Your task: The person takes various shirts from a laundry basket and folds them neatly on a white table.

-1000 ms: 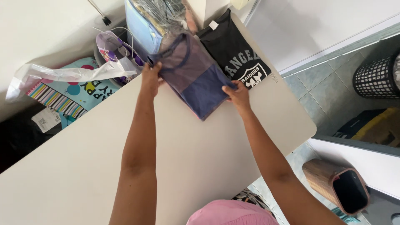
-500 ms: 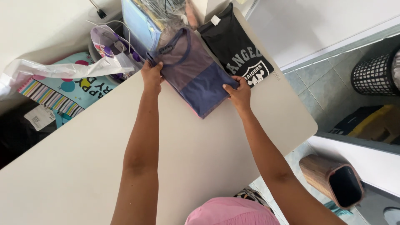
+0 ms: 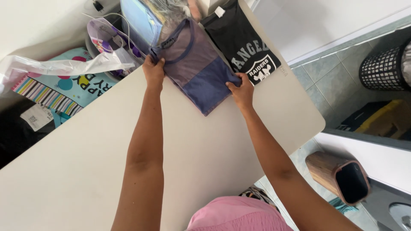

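Hands bracket a folded purple-and-blue shirt (image 3: pixel 197 64) on the pale counter (image 3: pixel 85 171), toward twelve o'clock from the person. Left hand (image 3: pixel 153 70) is clenched on the shirt's corner at about ten o'clock, fingers curled over the edge near the collar. Right hand (image 3: pixel 242 90) pinches the opposite edge at about three o'clock, thumb on top of the blue part. The shirt's long axis runs from eleven o'clock, where the neckline lies, down to five o'clock, and the hands hold it across its width. Both arms are stretched out about equally, with the left reaching a little farther up the counter.

Just beside the shirt at one o'clock lies a folded black T-shirt (image 3: pixel 246 47) with a pale print, their edges touching or overlapping. At nine o'clock a colourful gift bag (image 3: pixel 68 85) and crumpled white plastic (image 3: pixel 64 66) sit off the counter's edge.

Compared with a second ago, the shirt and both hands sit in nearly the same places; the grip looks unchanged.
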